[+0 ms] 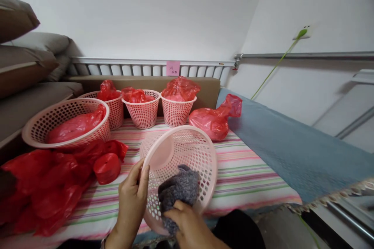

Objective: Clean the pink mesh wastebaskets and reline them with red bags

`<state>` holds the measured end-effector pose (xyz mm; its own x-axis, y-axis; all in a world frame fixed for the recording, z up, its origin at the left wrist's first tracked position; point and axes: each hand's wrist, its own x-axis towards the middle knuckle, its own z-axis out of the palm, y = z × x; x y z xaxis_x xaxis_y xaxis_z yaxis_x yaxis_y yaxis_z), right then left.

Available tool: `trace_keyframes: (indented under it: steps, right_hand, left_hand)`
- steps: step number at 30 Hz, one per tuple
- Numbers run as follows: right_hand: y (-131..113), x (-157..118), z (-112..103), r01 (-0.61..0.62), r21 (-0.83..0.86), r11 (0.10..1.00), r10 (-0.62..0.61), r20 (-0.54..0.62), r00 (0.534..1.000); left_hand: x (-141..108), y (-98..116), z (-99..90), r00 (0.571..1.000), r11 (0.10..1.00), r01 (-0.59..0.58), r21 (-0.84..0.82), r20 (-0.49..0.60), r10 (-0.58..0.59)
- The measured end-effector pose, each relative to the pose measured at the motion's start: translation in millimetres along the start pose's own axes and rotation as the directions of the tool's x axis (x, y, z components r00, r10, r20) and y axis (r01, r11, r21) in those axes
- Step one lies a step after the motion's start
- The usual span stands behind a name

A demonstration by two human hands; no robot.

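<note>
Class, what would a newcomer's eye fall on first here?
Probably the pink basket tipped toward the viewer at the centre, gripped at its rim by the left hand, the right hand holding a gray cloth inside. Next, the heap of bright red plastic at the left.

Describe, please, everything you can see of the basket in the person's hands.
The basket is pale pink, apparently plastic, with a thick smooth rim, walls pierced by many holes and a solid-looking patch in its base. It is tipped on its side above the striped cloth, mouth towards the camera. The left hand grips the rim; the right hand presses a grey cloth inside, against the lower wall.
</note>
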<state>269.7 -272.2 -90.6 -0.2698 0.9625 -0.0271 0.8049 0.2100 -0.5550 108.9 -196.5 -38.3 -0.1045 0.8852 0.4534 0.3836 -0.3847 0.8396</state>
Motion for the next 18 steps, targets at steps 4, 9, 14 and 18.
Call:
trace_keyframes:
  steps: [4, 9, 14, 18]
  right_hand:
    - [-36.7, 23.9, -4.0, 0.011, 0.442, 0.897, 0.059, -0.145, 0.988]
    - [-65.3, 49.4, -9.2, 0.211, 0.687, 0.695, 0.117, -0.398, 0.910]
    - [-66.3, 42.7, -3.2, 0.307, 0.443, 0.843, -0.104, -0.426, 0.899]
    - [-48.5, 30.2, 10.4, 0.204, 0.205, 0.957, -0.135, -0.306, 0.942]
  left_hand:
    - [0.9, 1.0, -2.2, 0.997, 0.997, 0.063, -0.042, -0.044, -0.065]
    - [-5.3, -1.2, -4.1, 0.983, 0.971, 0.160, -0.176, -0.061, -0.173]
    - [-13.4, -12.3, -8.3, 0.966, 0.952, 0.224, -0.209, -0.083, -0.246]
    - [-18.8, -16.8, -10.2, 0.966, 0.953, 0.232, -0.195, -0.068, -0.249]
